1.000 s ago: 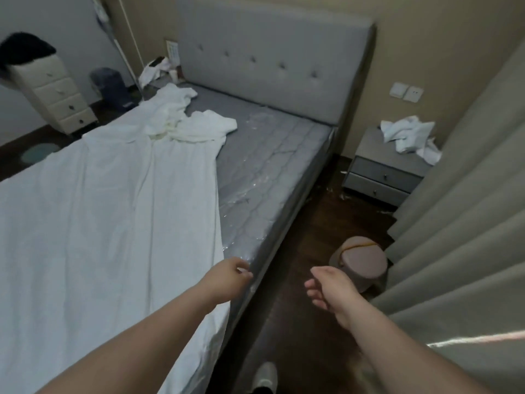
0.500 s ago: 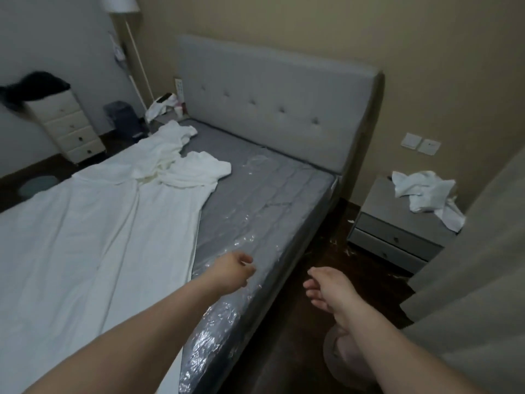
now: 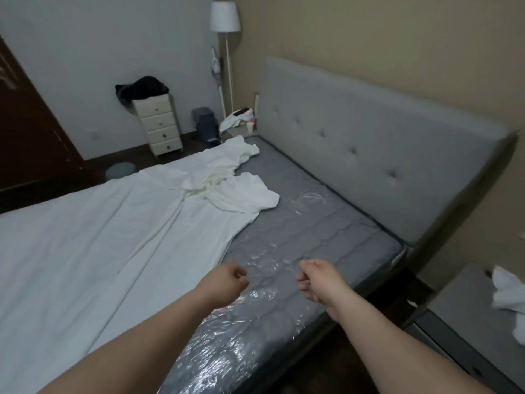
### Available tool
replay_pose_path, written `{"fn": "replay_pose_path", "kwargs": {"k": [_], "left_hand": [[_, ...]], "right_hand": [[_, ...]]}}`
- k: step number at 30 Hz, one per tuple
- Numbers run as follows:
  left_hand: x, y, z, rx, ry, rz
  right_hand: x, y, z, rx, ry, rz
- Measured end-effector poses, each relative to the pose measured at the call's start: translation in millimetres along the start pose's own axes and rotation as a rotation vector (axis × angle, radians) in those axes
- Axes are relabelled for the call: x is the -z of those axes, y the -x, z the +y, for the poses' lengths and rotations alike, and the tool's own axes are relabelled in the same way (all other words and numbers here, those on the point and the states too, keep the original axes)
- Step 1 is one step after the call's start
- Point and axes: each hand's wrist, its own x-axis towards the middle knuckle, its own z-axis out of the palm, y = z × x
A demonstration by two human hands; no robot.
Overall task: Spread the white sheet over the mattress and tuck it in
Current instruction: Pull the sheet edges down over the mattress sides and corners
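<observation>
The white sheet [image 3: 108,237] covers the mattress's [image 3: 306,240] left part, bunched at the far end. The left hand [image 3: 224,282], beside its edge, and the right hand [image 3: 321,280] hover loosely curled, empty. No writing is readable.

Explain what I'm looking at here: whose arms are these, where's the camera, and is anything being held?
There is one view, from a camera worn on a person's head, looking down at their own bare arms. The left hand and right hand hover loosely curled above the bed, holding nothing. The crumpled white sheet covers only the left part of the grey plastic-wrapped mattress; the strip near the grey padded headboard lies bare.
</observation>
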Motion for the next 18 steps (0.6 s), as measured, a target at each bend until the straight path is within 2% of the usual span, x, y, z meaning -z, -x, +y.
{"fn": "replay_pose_path", "kwargs": {"k": [5, 9, 13, 18], "left_hand": [[-10.2, -97.9, 8.3, 0.1, 0.166, 0.001], [-5.4, -143.8, 16.4, 0.161, 0.176, -0.042], [13.6, -177.2, 18.0, 0.178, 0.203, -0.016], [24.9, -199.6, 3.0, 0.269, 0.249, 0.024]], "right_hand": [[5.4, -90.4, -37.0, -0.036, 0.081, -0.022], [8.2, -150.2, -60.7, -0.052, 0.195, -0.036], [-3.0, -190.0, -73.3, -0.092, 0.183, -0.052], [-28.3, -219.0, -75.6, -0.119, 0.232, -0.172]]}}
